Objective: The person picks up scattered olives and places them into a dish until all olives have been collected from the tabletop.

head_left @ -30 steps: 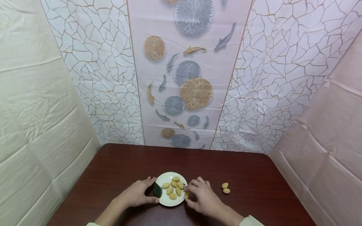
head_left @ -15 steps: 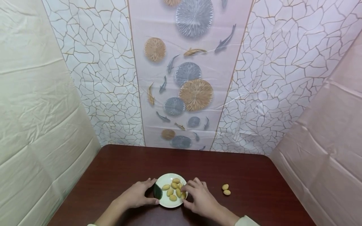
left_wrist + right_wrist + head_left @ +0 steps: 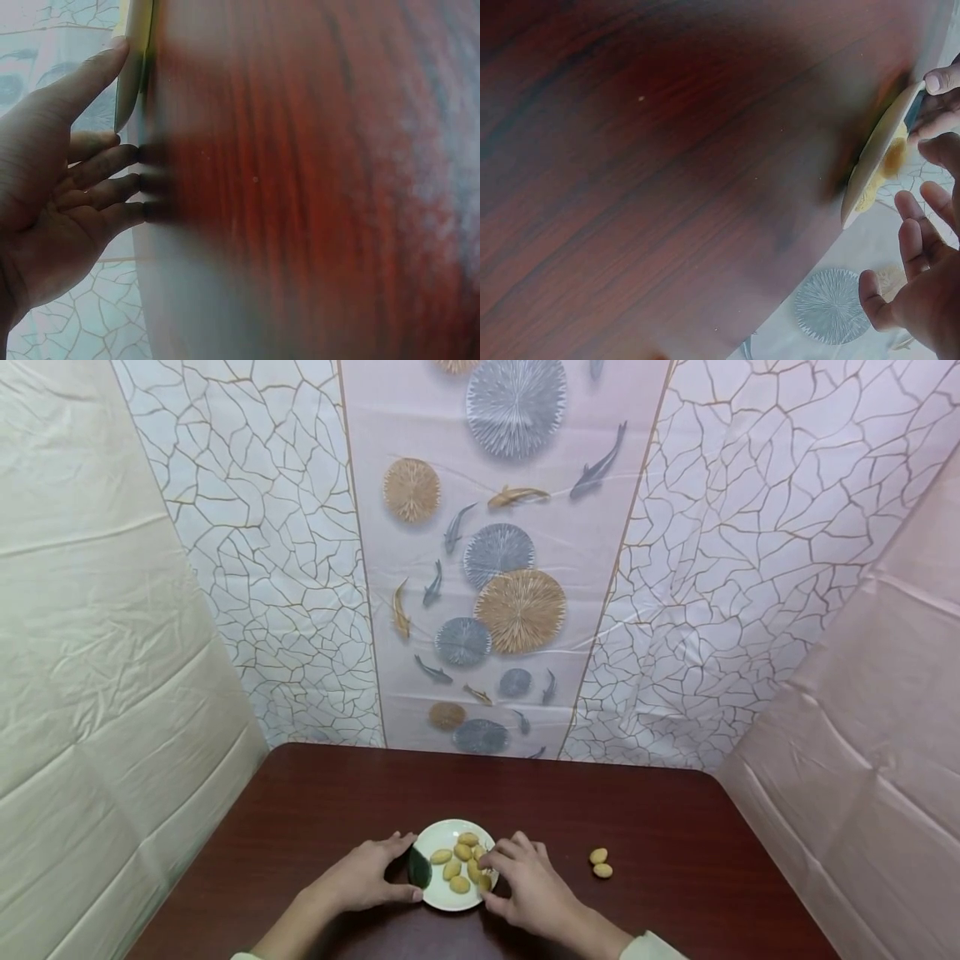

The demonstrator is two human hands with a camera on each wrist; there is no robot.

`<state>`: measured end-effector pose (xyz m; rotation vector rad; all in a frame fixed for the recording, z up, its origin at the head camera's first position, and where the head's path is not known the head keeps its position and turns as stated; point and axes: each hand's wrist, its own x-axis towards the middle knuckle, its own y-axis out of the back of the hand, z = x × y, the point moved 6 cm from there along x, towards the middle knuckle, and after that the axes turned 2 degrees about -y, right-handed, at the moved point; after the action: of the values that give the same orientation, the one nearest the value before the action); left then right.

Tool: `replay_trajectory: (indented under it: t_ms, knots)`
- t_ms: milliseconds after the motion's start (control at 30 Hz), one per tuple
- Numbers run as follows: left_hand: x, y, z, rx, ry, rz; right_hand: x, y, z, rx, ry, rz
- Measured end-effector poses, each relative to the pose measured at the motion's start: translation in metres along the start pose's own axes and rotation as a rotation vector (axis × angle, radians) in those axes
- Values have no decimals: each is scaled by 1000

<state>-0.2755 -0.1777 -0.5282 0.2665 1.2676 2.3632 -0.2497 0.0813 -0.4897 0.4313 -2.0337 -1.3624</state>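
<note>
A small white plate (image 3: pixel 442 897) with a dark green patch at its left side lies near the front of the table, bearing several small yellow oval pieces (image 3: pixel 460 884). My left hand (image 3: pixel 363 877) holds the plate's left edge, thumb in front and fingers behind; the left wrist view shows thumb and forefinger at the rim. Over the right rim is my right hand (image 3: pixel 536 885), its fingertips beside a yellow piece (image 3: pixel 484 883). In the right wrist view its thumb and fingers stand apart with nothing visible between them. The right hand hides part of the plate.
Two more yellow oval pieces (image 3: pixel 600 863) lie on the dark red-brown table (image 3: pixel 337 793), right of the right hand. A patterned cloth (image 3: pixel 517 610) hangs behind the table's back edge, with pale cloth on both sides.
My right hand has moved left over the plate's rim, bringing a yellow piece from outside the rim onto the plate. The left hand has stayed at the plate's left edge.
</note>
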Motion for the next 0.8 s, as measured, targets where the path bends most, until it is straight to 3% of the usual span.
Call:
replay_trajectory:
  t_ms: [800]
  knots:
    - [0, -3, -2, 20, -11, 16, -14, 18, 16, -37, -11, 71]
